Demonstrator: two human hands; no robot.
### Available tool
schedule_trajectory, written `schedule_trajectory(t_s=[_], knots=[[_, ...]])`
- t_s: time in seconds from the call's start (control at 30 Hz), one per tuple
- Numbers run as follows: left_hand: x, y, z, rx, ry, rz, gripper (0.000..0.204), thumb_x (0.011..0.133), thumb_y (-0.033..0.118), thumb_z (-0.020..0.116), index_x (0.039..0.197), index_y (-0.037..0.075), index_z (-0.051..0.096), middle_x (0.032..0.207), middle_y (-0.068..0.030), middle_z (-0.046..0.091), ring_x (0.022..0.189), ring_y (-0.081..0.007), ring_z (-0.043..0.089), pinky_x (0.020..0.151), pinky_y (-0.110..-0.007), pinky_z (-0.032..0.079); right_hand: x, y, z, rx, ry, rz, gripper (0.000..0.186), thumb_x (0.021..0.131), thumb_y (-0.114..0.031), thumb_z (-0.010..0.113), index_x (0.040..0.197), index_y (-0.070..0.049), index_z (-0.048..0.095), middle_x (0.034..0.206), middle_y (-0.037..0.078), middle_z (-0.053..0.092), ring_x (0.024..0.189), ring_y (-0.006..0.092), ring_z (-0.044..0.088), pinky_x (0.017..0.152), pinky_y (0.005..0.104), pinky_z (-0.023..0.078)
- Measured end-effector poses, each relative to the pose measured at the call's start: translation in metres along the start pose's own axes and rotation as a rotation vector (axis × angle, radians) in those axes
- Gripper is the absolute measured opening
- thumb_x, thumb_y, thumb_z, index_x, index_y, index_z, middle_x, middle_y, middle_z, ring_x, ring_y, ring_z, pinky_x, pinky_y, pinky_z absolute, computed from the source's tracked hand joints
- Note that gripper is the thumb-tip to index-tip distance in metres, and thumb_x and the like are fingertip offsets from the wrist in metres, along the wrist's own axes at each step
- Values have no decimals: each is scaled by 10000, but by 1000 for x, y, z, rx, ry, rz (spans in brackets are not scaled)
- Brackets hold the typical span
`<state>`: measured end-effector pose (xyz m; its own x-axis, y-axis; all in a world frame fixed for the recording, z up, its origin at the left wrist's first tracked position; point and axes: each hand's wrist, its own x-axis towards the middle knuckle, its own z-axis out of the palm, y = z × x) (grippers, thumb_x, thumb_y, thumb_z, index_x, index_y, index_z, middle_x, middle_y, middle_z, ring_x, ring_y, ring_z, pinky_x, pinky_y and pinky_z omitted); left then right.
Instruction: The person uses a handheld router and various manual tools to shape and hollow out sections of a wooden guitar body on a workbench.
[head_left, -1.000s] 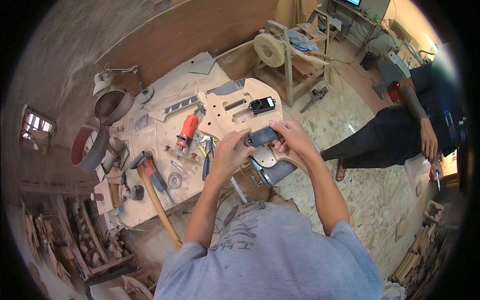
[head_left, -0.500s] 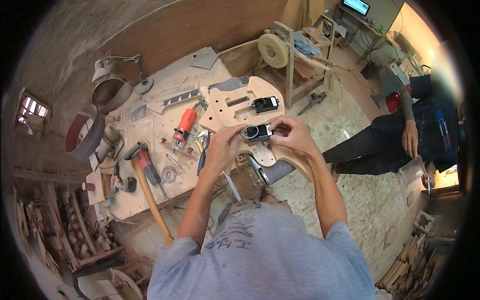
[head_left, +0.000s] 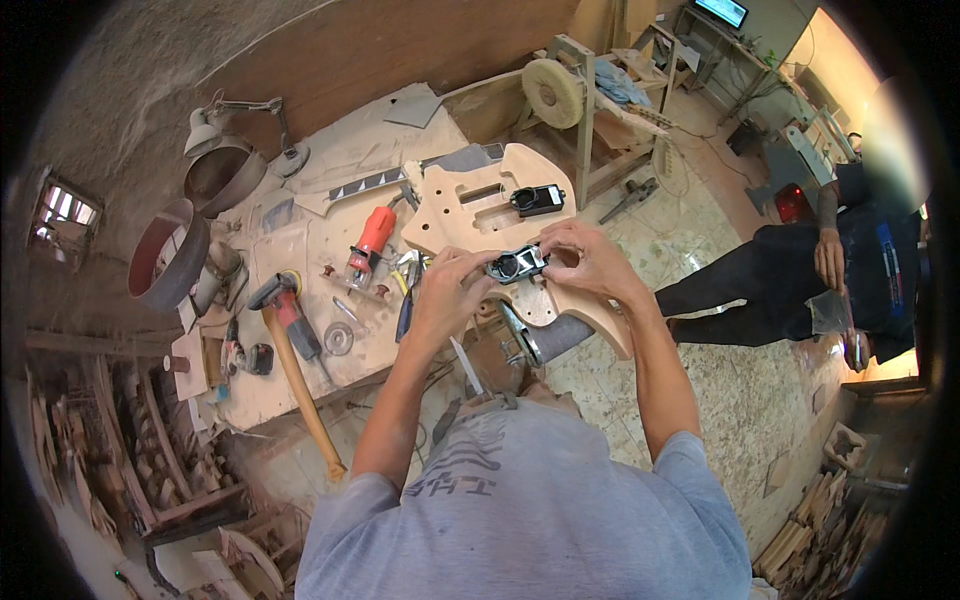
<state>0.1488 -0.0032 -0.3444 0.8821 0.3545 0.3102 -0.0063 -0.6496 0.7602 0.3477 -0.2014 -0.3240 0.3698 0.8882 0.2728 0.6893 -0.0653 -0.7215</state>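
Both my left hand (head_left: 456, 285) and my right hand (head_left: 585, 265) have their fingers closed on the ends of a small black rectangular component (head_left: 516, 264) with a dark loop of wire on its face. It is held over a lower pale wooden guitar piece (head_left: 594, 306) with small holes. Just beyond sits a larger wooden guitar body (head_left: 450, 210) with cutouts and a second black component (head_left: 537, 200) on it. A red-topped router (head_left: 372, 240) and pliers (head_left: 405, 300) lie left of the body.
The cluttered workbench (head_left: 410, 115) holds a lamp (head_left: 205, 130), sanding belts (head_left: 165, 260), a sander (head_left: 290, 315) and a drill (head_left: 255, 355). A grey roller (head_left: 562, 338) sits below the held piece. A co-worker (head_left: 815, 290) stands at right. A wooden wheel stand (head_left: 585, 120) is behind.
The held component has flipped from its plain dark side to show the wire loop, and my hands have shifted slightly. The co-worker's hands have moved slightly.
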Motion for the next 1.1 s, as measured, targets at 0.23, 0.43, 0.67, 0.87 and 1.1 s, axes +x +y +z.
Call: schedule_trajectory(t_s=[0.23, 0.43, 0.67, 0.87, 1.1], knots=[[-3, 0, -1, -10, 3, -61, 518, 794, 67, 859, 1299, 140, 771, 1023, -127, 717, 960, -279, 691, 871, -385, 558, -1, -5, -3, -67, -13, -22, 254, 815, -86, 791, 1066, -56, 778, 1146, 118, 758, 1110, 305, 688, 969, 408, 550], [0, 10, -1, 37, 15, 18, 735, 752, 112, 901, 1450, 140, 673, 1055, -100, 729, 1030, -256, 685, 921, -394, 549, -2, -19, -6, 239, 25, 123, 331, 849, -86, 787, 1178, -54, 763, 1163, 139, 763, 1045, 296, 725, 977, 408, 545], [4, 15, 6, 89, 8, -3, 795, 769, 114, 898, 1506, 125, 601, 1141, -112, 752, 1062, -255, 693, 943, -406, 548, -7, -5, -18, 48, 7, 137, 259, 912, -120, 781, 1146, -7, 776, 1027, 100, 794, 937, 183, 727, 858, 326, 560], [3, 19, 12, 4, 7, 2, 817, 801, 49, 862, 1554, 101, 548, 1110, -118, 744, 996, -242, 729, 883, -364, 572, 0, -7, -8, 210, -19, 333, 221, 927, -132, 773, 1085, 23, 783, 891, 88, 776, 788, 136, 687, 768, 306, 546], [2, 19, 13, 67, 42, 56, 839, 822, 12, 843, 1588, 90, 512, 1075, -124, 746, 950, -250, 749, 864, -368, 596, 5, -2, -7, 285, -20, 380, 190, 894, -129, 769, 995, 30, 797, 836, 90, 778, 762, 139, 696, 739, 320, 550]])
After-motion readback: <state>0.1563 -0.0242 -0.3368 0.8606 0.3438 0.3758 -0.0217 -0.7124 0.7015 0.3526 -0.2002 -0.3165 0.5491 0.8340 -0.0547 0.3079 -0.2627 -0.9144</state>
